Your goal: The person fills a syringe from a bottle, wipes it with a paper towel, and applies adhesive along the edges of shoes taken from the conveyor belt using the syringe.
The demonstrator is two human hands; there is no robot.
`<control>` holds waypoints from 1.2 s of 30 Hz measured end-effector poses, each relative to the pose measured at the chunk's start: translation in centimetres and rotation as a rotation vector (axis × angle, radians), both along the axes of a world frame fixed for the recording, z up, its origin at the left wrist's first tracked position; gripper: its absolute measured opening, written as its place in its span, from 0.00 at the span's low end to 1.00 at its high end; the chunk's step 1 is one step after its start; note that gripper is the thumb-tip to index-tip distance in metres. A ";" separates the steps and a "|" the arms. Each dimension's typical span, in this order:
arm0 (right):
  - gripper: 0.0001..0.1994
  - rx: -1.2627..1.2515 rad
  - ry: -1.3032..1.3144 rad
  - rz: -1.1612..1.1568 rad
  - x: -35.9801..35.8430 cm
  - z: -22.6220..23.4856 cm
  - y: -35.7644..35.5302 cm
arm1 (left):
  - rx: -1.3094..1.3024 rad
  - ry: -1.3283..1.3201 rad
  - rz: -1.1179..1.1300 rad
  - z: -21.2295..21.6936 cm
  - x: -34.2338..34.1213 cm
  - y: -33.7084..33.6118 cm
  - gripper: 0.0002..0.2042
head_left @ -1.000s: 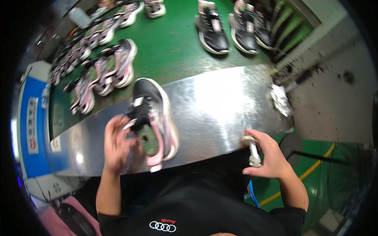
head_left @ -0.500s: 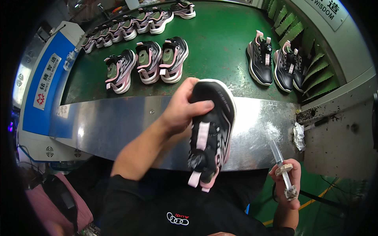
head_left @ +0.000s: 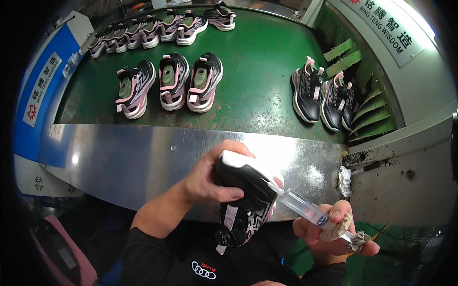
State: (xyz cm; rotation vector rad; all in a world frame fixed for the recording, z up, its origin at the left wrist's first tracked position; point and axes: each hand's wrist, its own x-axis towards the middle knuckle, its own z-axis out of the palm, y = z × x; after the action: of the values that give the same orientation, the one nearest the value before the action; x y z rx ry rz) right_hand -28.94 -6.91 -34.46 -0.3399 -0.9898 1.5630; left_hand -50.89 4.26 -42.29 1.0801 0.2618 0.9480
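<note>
Gripped around its toe by my left hand (head_left: 212,178) is a black sneaker (head_left: 243,200) with a white sole and pink trim. It is tilted so the sole's edge faces up and right, with the heel end toward my body. My right hand (head_left: 334,231) holds a clear syringe (head_left: 303,207) that has grubby wrapping round its flange and plunger end. The syringe's tip meets the shoe at the seam between the upper and the white sole, on the right side. Fingers of my left hand behind the sole are mostly hidden.
Three sneakers (head_left: 172,81) stand in the middle of the green conveyor belt (head_left: 257,81), and a row of several more sneakers (head_left: 151,29) is behind. Further sneakers (head_left: 307,90) stand at right beside green curtain strips (head_left: 343,62). A metal ledge (head_left: 119,152) runs along the front.
My right hand has brought the syringe up and left to the shoe. My left hand has lowered the shoe and tipped it, turning more of its sole edge into sight.
</note>
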 end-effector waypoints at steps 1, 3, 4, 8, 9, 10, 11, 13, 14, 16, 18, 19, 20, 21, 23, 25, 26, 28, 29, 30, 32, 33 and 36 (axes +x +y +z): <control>0.40 -0.009 -0.016 -0.003 -0.1 0.1 0.1 | -0.002 -0.007 0.002 -0.1 0.0 0.1 0.30; 0.39 -0.037 -0.028 -0.003 -0.2 0.3 0.1 | 0.140 0.022 0.021 -0.1 0.1 0.3 0.30; 0.39 -0.055 -0.023 -0.002 -0.2 0.3 0.1 | 0.138 0.019 0.022 0.0 0.2 0.3 0.30; 0.39 -0.069 -0.007 0.009 -0.5 0.1 0.3 | 0.176 0.011 -0.009 0.2 0.0 0.2 0.29; 0.39 -0.076 0.008 0.025 -0.6 0.1 0.5 | 0.177 -0.010 -0.030 0.2 0.0 0.2 0.28; 0.40 -0.084 0.022 0.040 -0.7 0.0 0.6 | 0.176 -0.009 -0.030 0.2 -0.1 0.2 0.28; 0.40 -0.085 0.023 0.041 -0.8 -0.3 0.6 | 0.188 -0.005 -0.028 0.3 -0.2 0.1 0.28; 0.47 0.017 0.072 0.066 -0.7 -0.8 0.6 | 0.200 -0.002 -0.029 0.4 -0.1 0.1 0.28; 0.47 0.017 0.072 0.065 -0.6 -1.0 0.5 | 0.199 -0.011 -0.027 0.4 -0.1 0.1 0.28; 0.47 0.032 0.023 0.049 -0.3 -1.1 0.3 | 0.197 -0.020 -0.027 0.5 -0.1 0.1 0.28; 0.46 0.023 0.009 0.042 -0.3 -1.0 0.2 | 0.188 -0.012 -0.025 0.6 -0.1 0.2 0.28; 0.46 0.018 0.002 0.038 -0.2 -1.0 0.2 | 0.187 -0.012 -0.026 0.5 -0.1 0.2 0.28; 0.46 0.014 -0.006 0.035 -0.1 -1.0 0.2 | 0.185 -0.017 -0.025 0.4 -0.1 0.3 0.29; 0.46 0.037 -0.023 0.043 0.0 -1.1 0.4 | 0.182 -0.020 -0.023 0.3 -0.1 0.4 0.29; 0.46 0.060 -0.041 0.052 0.0 -1.4 0.5 | 0.152 0.004 0.011 0.2 -0.1 0.2 0.29; 0.46 0.061 -0.025 0.026 -0.2 -1.4 0.1 | 0.122 0.026 0.039 0.4 -0.2 0.0 0.29; 0.46 0.063 -0.021 0.016 -0.3 -1.4 0.0 | 0.120 -0.002 0.005 0.6 -0.4 0.1 0.29; 0.46 0.071 -0.045 0.037 0.3 -1.9 0.2 | 0.105 -0.015 -0.032 0.4 -0.4 0.3 0.28; 0.46 0.065 -0.038 0.034 0.4 -2.2 0.3 | 0.076 0.000 -0.013 0.2 -0.3 0.4 0.29; 0.46 0.076 -0.024 0.024 0.4 -2.4 0.1 | 0.052 0.010 0.005 0.2 -0.4 0.3 0.29; 0.47 0.084 -0.007 0.008 0.4 -2.8 -0.2 | 0.014 0.004 0.006 0.2 -0.5 0.3 0.29; 0.47 0.080 0.015 -0.005 0.3 -3.0 -0.4 | -0.022 -0.002 0.013 0.1 -0.5 0.3 0.29; 0.48 0.072 0.044 -0.006 0.5 -3.7 -0.6 | -0.092 0.006 0.044 0.0 -0.6 0.4 0.29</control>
State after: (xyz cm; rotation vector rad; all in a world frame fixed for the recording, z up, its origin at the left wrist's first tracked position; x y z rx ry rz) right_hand -28.42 -7.51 -38.14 -0.2574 -1.0067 1.5193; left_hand -51.46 4.66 -42.29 0.9968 0.3323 0.9631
